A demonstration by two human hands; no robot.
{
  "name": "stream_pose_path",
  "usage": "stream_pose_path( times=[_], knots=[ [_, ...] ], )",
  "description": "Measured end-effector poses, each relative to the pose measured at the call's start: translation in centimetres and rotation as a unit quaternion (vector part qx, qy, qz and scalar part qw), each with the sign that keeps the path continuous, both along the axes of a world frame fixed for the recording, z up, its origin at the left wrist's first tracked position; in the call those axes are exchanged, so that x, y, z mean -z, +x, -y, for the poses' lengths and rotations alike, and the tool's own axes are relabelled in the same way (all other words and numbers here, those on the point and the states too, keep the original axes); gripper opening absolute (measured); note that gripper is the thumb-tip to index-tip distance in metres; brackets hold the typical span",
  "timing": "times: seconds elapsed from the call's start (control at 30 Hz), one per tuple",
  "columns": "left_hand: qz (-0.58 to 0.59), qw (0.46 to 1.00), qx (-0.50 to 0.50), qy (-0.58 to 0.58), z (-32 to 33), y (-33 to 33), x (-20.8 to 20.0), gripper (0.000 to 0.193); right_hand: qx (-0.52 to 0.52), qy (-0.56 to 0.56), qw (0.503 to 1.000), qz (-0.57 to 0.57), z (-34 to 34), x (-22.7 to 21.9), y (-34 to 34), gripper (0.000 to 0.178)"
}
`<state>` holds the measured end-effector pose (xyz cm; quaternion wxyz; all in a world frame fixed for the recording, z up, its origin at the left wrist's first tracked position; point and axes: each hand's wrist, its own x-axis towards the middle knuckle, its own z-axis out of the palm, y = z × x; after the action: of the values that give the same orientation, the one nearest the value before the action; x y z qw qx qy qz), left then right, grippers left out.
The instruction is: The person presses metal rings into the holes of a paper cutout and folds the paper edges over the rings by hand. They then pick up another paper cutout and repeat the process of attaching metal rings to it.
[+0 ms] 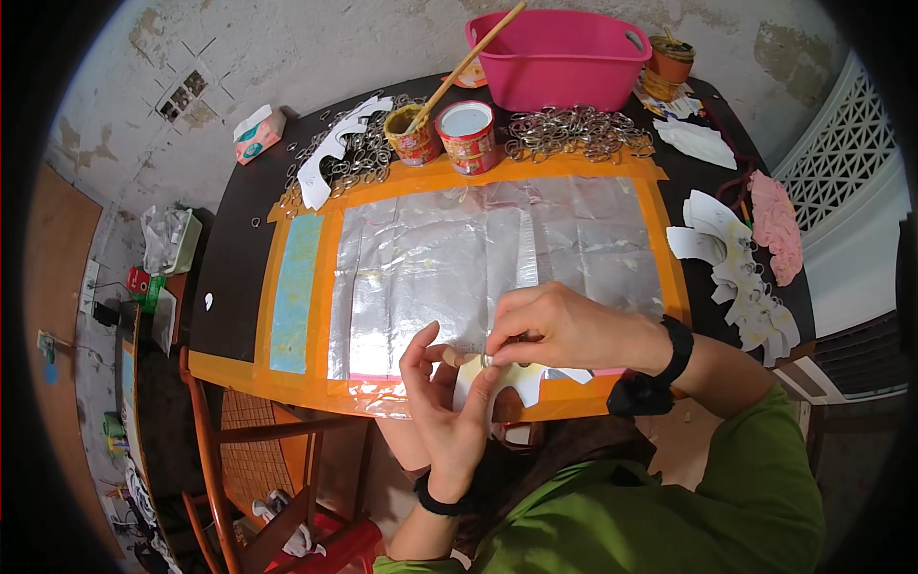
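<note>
At the table's near edge, a white cut-out piece (522, 381) with curved notches and yellowish smears is pinched between thumb and fingers of my left hand (442, 397). Closed over its upper edge, my right hand (550, 330) grips a small metal ring (486, 361) with its fingertips. The ring touches the piece; part of it is hidden by my fingers. Beneath both hands lies a shiny clear plastic sheet (421, 258), bordered with orange tape (677, 258).
Metal rings lie heaped (583, 134) near a pink basin (564, 62). Two tins (467, 139) stand at the back, one holding a wooden stick (473, 57). Stacked white pieces (741, 282) and a pink cloth (775, 225) are on the right. A wooden chair (206, 450) stands at left.
</note>
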<state>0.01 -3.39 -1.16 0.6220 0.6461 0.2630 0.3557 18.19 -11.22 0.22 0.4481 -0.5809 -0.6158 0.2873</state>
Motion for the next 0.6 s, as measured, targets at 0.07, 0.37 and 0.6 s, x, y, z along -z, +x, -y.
stream_pose_path(
  times=[0.07, 0.37, 0.6],
  knots=[
    [0.008, 1.000, 0.001, 0.005, -0.1, 0.1, 0.8, 0.073, 0.027, 0.001, 0.999, 0.018, 0.0, 0.3, -0.2, 0.009],
    [-0.165, 0.938, 0.033, 0.303, -2.4, -0.9, -0.2, 0.062, 0.056, -0.001, 0.997, 0.054, -0.4, 0.7, -1.4, 0.009],
    [-0.159, 0.913, 0.217, 0.306, -5.7, -0.6, -0.6, 0.063, 0.041, 0.014, 0.992, 0.122, -0.8, 0.8, -1.1, 0.008]
  ],
)
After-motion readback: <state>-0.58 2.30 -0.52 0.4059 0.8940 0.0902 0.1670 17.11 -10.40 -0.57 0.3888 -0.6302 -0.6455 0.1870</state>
